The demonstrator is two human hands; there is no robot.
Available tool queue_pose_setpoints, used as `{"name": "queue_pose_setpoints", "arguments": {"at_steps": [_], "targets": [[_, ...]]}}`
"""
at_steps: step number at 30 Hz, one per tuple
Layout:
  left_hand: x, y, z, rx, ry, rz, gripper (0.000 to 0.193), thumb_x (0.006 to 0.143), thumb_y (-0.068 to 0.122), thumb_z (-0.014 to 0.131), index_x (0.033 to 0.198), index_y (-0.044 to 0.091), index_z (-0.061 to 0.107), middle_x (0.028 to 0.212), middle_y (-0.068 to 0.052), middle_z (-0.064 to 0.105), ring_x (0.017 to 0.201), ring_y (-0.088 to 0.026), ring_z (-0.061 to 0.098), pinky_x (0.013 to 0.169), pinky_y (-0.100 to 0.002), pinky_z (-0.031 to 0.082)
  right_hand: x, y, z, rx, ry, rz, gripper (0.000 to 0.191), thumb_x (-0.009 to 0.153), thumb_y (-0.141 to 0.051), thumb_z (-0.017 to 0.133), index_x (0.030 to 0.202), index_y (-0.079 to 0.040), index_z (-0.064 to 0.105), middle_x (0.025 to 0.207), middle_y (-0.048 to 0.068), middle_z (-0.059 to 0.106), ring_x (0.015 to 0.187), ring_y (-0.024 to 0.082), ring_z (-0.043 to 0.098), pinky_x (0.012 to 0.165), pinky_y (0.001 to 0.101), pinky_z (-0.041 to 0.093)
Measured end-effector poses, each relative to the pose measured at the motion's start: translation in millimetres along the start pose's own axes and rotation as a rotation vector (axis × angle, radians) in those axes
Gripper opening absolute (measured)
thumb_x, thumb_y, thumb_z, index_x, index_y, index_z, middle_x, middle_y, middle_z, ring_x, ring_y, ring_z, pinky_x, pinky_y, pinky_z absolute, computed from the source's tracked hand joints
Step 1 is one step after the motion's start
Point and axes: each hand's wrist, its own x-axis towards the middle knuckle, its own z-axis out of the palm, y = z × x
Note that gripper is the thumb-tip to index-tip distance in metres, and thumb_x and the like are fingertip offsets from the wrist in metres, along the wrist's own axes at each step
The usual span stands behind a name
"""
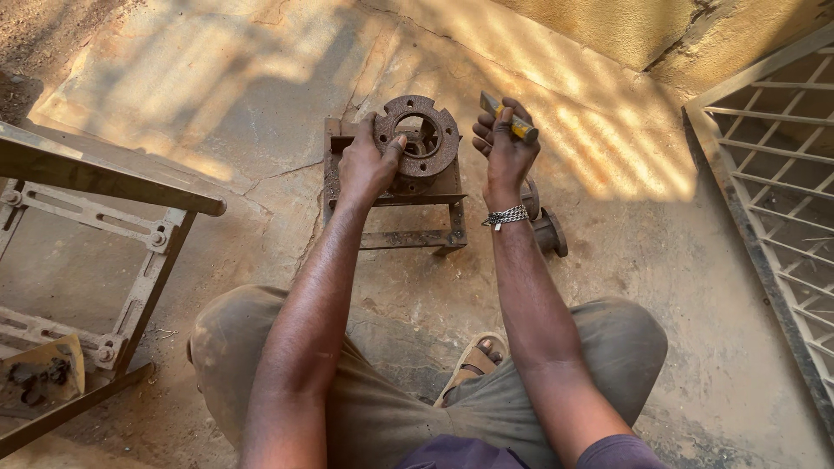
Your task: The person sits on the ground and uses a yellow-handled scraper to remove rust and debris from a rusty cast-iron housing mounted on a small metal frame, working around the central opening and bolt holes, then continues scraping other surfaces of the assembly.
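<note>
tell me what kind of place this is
Probably an outdoor metal-repair yard: cracked concrete ground, a rusty flange on a small steel stand, and a welded metal grille lying nearby.

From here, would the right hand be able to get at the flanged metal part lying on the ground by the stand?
Probably yes. The right hand hovers just above the flanged part, with nothing between them. But its fingers already grip a yellow-handled tool, which would hamper a grasp.
</note>
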Motion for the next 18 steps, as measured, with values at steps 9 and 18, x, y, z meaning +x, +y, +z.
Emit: {"name": "queue_pose_setpoints", "arguments": {"at_steps": [9,18], "targets": [[-29,25,-18,0.405,-0.079,0.177,0.112,0.075,0.055,0.089,0.159,0.018,0.025,0.165,-0.024,0.022,0.125,-0.037,0.057,0.095,-0.050,0.058,28,-90,-22,-0.148,-0.469,0.021,0.034,0.107,-0.029,0.063,0.130,-0.005,0.063,0.093,0.007,0.076,0.077,0.013,0.075,0.068,0.0287,0.066],[-31,14,-29,0.318,-0.190,0.268,0.132,0.068,0.061,0.095,0.163,0.023,0.012,0.146,-0.030,0.041,0.130,-0.046,0.053,0.107,-0.057,0.049,-6,-73,-6,-0.316,-0.716,-0.234,0.022,0.111,-0.013,0.066,0.129,-0.002,0.058,0.117,0.005,0.069,0.101,0.017,0.069,0.082,0.0326,0.064]]}}
